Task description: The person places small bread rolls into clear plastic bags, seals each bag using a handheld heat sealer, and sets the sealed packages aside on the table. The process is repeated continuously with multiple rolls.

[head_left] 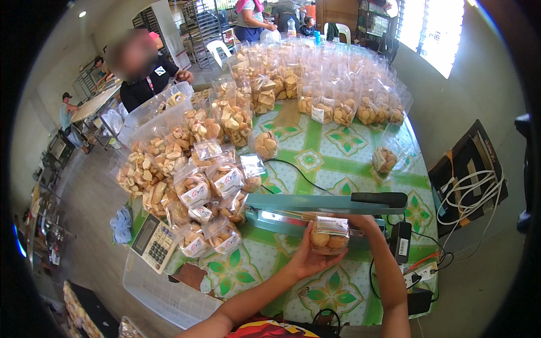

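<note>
A clear plastic bag of round biscuits [330, 241] with a printed label is at the front of a teal impulse sealer [276, 221]. My left hand [306, 256] cups the bag from its left side and below, fingers closed round it. At the bag's upper right edge, my right hand [360, 223] grips the top, its fingers partly hidden behind the bag and beneath the sealer's arm. That arm, with its black handle [378, 200], is raised above both hands. The bag's mouth is hidden behind the label and my fingers.
Labelled biscuit bags [228, 183] are piled left, beside a calculator [153, 243]. Many filled bags [332, 84] crowd the table's far end. One bag [385, 160] lies at right. A black adapter [400, 242] and power strip [421, 274] are near my right arm. A person [146, 79] stands across.
</note>
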`<action>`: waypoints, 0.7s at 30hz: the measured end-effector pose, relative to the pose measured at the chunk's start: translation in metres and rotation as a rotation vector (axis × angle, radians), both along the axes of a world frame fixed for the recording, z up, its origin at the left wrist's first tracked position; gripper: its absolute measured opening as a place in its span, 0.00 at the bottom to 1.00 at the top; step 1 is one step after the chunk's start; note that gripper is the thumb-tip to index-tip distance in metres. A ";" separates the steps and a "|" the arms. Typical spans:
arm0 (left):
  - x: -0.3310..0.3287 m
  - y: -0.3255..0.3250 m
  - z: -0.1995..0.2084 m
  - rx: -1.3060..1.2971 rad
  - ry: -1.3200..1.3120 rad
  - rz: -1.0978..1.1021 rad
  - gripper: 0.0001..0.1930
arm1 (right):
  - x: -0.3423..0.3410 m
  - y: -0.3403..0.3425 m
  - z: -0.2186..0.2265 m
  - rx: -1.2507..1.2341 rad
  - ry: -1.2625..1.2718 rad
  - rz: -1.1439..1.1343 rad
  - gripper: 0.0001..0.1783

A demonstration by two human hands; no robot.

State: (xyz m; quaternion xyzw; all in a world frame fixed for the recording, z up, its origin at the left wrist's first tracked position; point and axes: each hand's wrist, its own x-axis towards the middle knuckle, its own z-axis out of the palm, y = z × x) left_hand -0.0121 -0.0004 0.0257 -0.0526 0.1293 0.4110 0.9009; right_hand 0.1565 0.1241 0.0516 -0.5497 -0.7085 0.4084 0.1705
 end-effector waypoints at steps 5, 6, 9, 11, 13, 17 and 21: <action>-0.002 0.000 -0.007 0.065 -0.015 0.000 0.48 | -0.005 0.002 0.004 0.023 0.199 0.103 0.42; -0.002 0.000 -0.008 0.055 -0.010 -0.002 0.48 | -0.006 0.005 0.002 0.054 0.202 0.115 0.44; -0.001 0.001 -0.010 0.065 -0.003 0.002 0.48 | -0.006 0.013 -0.006 0.153 0.190 0.135 0.48; -0.001 0.001 -0.010 0.110 -0.018 0.006 0.48 | -0.004 0.012 -0.009 0.148 0.135 0.099 0.45; -0.002 0.000 -0.009 0.113 -0.024 0.008 0.47 | 0.000 0.011 -0.008 0.087 0.162 0.120 0.44; -0.002 0.001 -0.006 0.072 0.011 0.018 0.47 | -0.003 0.005 -0.007 0.084 0.242 0.066 0.43; -0.003 0.002 -0.002 0.113 0.057 0.022 0.47 | 0.002 0.008 -0.012 0.013 0.198 0.091 0.57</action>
